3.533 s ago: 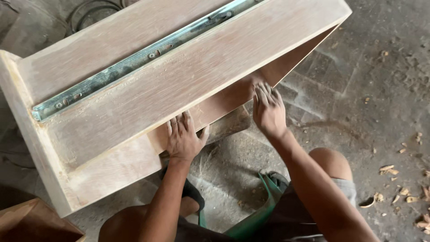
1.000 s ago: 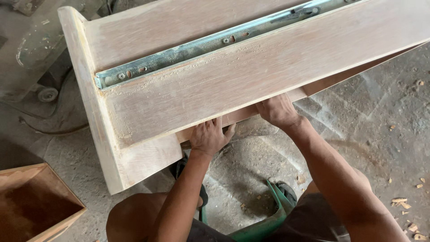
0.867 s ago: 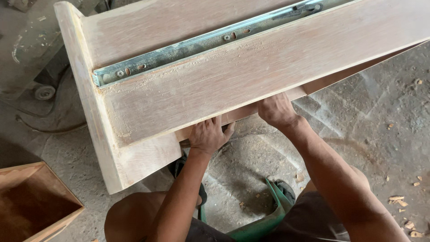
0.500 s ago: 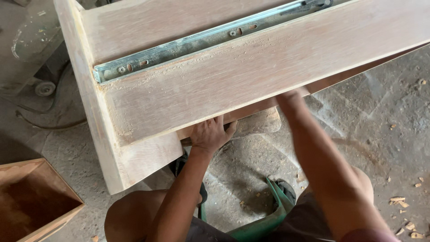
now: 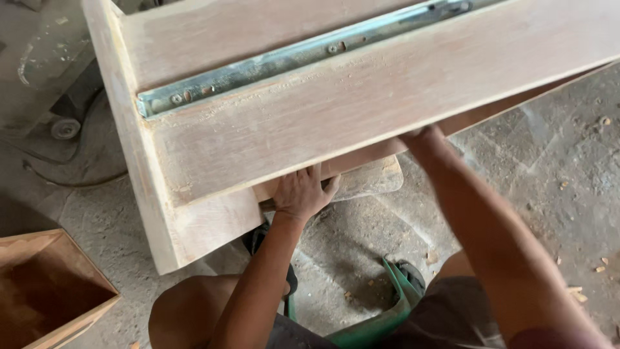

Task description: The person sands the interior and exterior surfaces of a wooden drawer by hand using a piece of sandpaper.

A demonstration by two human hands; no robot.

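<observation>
1. Head view, main item: a pale wooden drawer unit [image 5: 361, 110] lies tilted across the upper half of the view, over the dusty concrete floor [image 5: 555, 187]. Its end board runs down the left side to a lower left corner above my knee [image 5: 187, 317].
2. A grey-green metal slide rail [image 5: 303, 58] is screwed along the unit's side panel, running from the left end board up towards the top right edge.
3. My left hand [image 5: 302, 192] is spread, palm flat and fingers fanned, pressed against the lower edge of the unit near its left end. The fingertips disappear under the long front board.
4. My right hand [image 5: 418, 136] reaches under the same lower edge, further right. Only the wrist and the back of the knuckles show; the fingers are hidden behind the board, so I cannot tell whether they are spread or gripping.
5. A flat wooden block [image 5: 365, 181] sits on the floor just beneath the unit's lower edge, between my two hands, touching or nearly touching my left fingertips.
6. An open brown wooden box [image 5: 45, 291] stands at the bottom left corner of the view, well apart from the unit.
7. Green sandal straps [image 5: 397, 291] show on the floor between my legs.
8. A dark cable [image 5: 71, 181] loops on the floor at the left, beside a small round wheel [image 5: 64, 128].
</observation>
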